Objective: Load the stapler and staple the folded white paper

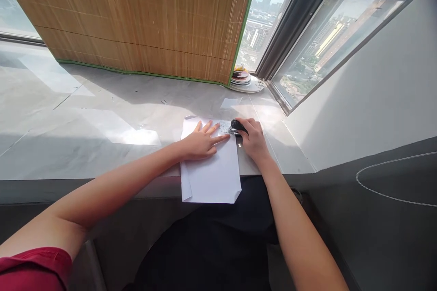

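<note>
White paper (211, 177) lies on the sill, its near end hanging over the front edge and its corners folded or curled. Spread flat on its upper part is my left hand (202, 142), fingers apart, the index fingertip close to the stapler. My right hand (253, 140) is wrapped round a black and silver stapler (239, 126), which sits at the paper's upper right edge. Small dark marks show on the paper just left of the stapler. Whether the stapler's jaws are pressed together cannot be made out.
The pale stone sill (136, 95) runs across the view. A bamboo blind (143, 13) with green edging hangs behind it. Stacked plates (246, 82) stand in the window corner. A white cord (378, 163) hangs at the right. Small staple-like bits (164, 102) lie on the sill.
</note>
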`<action>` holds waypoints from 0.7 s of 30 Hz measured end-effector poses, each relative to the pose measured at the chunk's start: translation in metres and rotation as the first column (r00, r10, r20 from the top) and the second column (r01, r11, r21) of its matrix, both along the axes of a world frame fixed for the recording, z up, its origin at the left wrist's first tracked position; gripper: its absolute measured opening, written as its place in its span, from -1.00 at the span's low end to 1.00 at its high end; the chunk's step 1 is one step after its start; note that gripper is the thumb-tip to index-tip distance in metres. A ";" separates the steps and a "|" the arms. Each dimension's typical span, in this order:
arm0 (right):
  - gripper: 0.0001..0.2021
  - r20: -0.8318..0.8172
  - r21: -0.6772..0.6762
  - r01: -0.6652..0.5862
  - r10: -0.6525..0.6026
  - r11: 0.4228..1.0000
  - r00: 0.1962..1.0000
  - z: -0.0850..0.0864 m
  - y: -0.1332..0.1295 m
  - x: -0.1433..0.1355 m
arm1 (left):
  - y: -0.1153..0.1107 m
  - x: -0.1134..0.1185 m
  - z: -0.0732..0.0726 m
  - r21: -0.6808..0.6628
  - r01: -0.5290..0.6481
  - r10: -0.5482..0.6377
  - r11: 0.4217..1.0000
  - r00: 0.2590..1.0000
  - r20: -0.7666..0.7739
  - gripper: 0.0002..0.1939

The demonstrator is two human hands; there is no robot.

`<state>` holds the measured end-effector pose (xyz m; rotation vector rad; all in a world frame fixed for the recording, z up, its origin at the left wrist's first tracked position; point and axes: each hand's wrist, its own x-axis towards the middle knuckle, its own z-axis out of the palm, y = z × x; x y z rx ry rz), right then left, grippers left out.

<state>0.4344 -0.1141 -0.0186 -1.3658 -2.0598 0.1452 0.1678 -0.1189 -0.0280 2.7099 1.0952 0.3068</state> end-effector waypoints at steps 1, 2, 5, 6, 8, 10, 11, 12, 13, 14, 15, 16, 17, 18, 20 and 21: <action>-0.49 -0.005 -0.006 -0.011 0.011 1.000 1.000 0.001 0.000 -0.001 | -0.001 0.001 0.001 -0.001 0.000 0.000 1.000 1.000 0.000 -0.30; -0.49 -0.010 -0.013 -0.024 0.024 1.000 1.000 0.001 0.000 -0.002 | -0.002 0.002 0.002 -0.004 -0.003 0.003 1.000 1.000 0.000 -0.31; -0.48 -0.014 -0.026 -0.061 0.061 0.998 0.998 0.003 -0.001 -0.005 | -0.007 0.006 0.008 -0.010 -0.033 0.033 0.999 0.999 -0.022 -0.30; -0.48 -0.010 -0.024 -0.066 0.066 0.998 0.998 0.004 -0.002 -0.005 | -0.009 0.007 0.010 -0.011 -0.044 0.044 0.999 0.998 -0.042 -0.29; -0.49 -0.004 -0.018 -0.070 0.070 0.997 0.998 0.004 -0.003 -0.007 | -0.012 0.009 0.016 -0.011 -0.059 0.058 0.998 0.995 -0.084 -0.28; -0.49 -0.002 -0.018 -0.074 0.074 0.997 0.997 0.005 -0.003 -0.009 | -0.014 0.011 0.020 -0.016 -0.057 0.055 0.998 0.992 -0.110 -0.27; -0.49 0.000 -0.021 -0.076 0.076 0.997 0.997 0.005 -0.003 -0.010 | -0.014 0.012 0.021 -0.019 -0.053 0.051 0.998 0.992 -0.114 -0.27; -0.49 0.004 -0.023 -0.077 0.077 0.997 0.997 0.005 -0.003 -0.011 | -0.014 0.013 0.022 -0.023 -0.049 0.046 0.999 0.992 -0.114 -0.27; -0.48 0.012 -0.023 -0.076 0.076 0.997 0.997 0.005 -0.003 -0.012 | -0.014 0.015 0.022 -0.027 -0.044 0.041 0.999 0.993 -0.111 -0.27; -0.47 0.024 -0.021 -0.074 0.075 0.997 0.997 0.005 -0.002 -0.013 | -0.014 0.016 0.021 -0.029 -0.042 0.039 0.999 0.993 -0.107 -0.27; -0.46 0.039 -0.017 -0.073 0.074 0.997 0.997 0.005 -0.001 -0.013 | -0.014 0.017 0.021 -0.028 -0.043 0.040 0.999 0.994 -0.101 -0.27; -0.44 0.054 -0.012 -0.074 0.075 0.997 0.996 0.005 -0.001 -0.014 | -0.014 0.018 0.020 -0.025 -0.046 0.043 0.999 0.995 -0.095 -0.28; -0.42 0.069 -0.006 -0.076 0.076 0.997 0.995 0.004 0.000 -0.014 | -0.015 0.019 0.019 -0.023 -0.048 0.046 0.999 0.995 -0.090 -0.28; -0.41 0.083 0.000 -0.078 0.078 0.997 0.994 0.004 0.000 -0.015 | -0.015 0.020 0.018 -0.020 -0.050 0.048 0.999 0.995 -0.087 -0.28; -0.38 0.097 0.010 -0.080 0.078 0.997 0.992 0.003 0.001 -0.015 | -0.016 0.020 0.017 -0.014 -0.050 0.048 0.999 0.996 -0.078 -0.27; -0.38 0.101 0.012 -0.079 0.078 0.997 0.992 0.003 0.001 -0.015 | -0.016 0.020 0.016 -0.011 -0.047 0.046 0.999 0.996 -0.073 -0.27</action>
